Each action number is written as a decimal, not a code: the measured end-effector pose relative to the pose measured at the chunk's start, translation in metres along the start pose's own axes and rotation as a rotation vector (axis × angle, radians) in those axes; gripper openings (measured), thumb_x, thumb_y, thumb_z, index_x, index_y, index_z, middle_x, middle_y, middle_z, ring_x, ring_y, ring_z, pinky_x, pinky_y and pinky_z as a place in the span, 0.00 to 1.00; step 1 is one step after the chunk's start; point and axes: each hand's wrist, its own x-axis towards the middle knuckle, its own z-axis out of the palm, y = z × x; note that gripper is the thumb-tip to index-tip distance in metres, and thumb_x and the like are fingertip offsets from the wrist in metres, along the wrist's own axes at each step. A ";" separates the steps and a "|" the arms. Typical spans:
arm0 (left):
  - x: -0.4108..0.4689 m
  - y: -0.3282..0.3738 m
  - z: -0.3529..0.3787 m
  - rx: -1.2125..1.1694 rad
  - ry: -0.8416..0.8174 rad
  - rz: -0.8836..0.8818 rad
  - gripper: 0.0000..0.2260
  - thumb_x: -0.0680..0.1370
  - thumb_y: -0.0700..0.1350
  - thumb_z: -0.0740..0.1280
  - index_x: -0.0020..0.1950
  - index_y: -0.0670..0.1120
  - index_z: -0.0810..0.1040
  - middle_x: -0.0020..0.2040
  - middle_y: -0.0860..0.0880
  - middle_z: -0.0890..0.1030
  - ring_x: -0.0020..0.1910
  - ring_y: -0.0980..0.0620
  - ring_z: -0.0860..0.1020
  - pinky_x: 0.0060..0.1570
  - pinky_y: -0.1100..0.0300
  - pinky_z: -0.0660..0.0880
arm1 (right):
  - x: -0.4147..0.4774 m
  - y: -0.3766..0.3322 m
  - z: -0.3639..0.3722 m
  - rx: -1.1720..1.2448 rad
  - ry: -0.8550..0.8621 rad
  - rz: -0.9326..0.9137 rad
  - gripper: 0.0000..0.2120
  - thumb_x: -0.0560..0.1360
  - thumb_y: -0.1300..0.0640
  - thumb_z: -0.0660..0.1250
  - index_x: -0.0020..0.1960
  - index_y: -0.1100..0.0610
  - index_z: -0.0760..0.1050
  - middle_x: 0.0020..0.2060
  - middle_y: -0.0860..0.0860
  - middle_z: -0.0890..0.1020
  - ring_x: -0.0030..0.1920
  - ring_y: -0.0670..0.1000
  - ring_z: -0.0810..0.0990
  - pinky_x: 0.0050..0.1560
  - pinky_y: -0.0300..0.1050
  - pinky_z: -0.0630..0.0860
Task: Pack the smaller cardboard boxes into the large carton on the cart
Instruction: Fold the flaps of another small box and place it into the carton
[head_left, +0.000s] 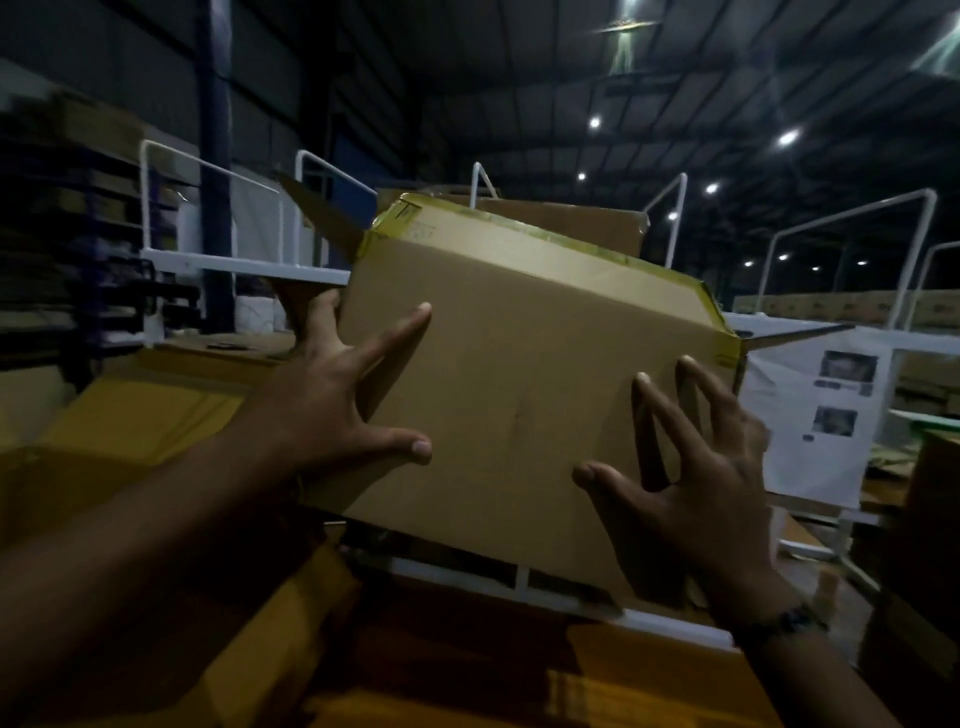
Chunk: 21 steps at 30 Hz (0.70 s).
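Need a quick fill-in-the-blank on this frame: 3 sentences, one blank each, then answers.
1. The cardboard box is touched by ____ hands.
2. The box's edges are sealed with ____ tape.
3. The left hand and right hand press on the box with fingers ____.

Answers: both; yellow; spread

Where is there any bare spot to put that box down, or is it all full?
Crowded: the box, tilted, fills the middle between the left hand and right hand. Yellow cartons pack the lower left. The one bare patch is the cart deck behind, between its white rails.
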 end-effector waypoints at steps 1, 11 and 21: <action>0.000 -0.005 -0.008 0.012 0.005 0.005 0.55 0.56 0.76 0.72 0.77 0.78 0.46 0.80 0.52 0.41 0.78 0.32 0.57 0.70 0.36 0.69 | 0.004 -0.006 0.002 0.005 0.008 -0.009 0.47 0.67 0.21 0.63 0.78 0.46 0.68 0.81 0.54 0.59 0.75 0.67 0.63 0.63 0.57 0.65; -0.032 -0.105 -0.100 0.091 0.108 -0.018 0.55 0.57 0.73 0.74 0.78 0.76 0.47 0.81 0.47 0.44 0.79 0.31 0.57 0.66 0.33 0.71 | 0.040 -0.130 0.044 0.029 0.052 -0.078 0.46 0.68 0.23 0.64 0.79 0.46 0.67 0.81 0.55 0.57 0.76 0.66 0.61 0.66 0.54 0.60; -0.095 -0.259 -0.199 0.130 0.106 -0.093 0.55 0.57 0.72 0.74 0.78 0.75 0.50 0.81 0.47 0.46 0.78 0.30 0.58 0.67 0.32 0.72 | 0.042 -0.312 0.126 0.096 0.032 -0.087 0.46 0.68 0.23 0.63 0.78 0.47 0.68 0.80 0.56 0.58 0.73 0.68 0.63 0.64 0.54 0.63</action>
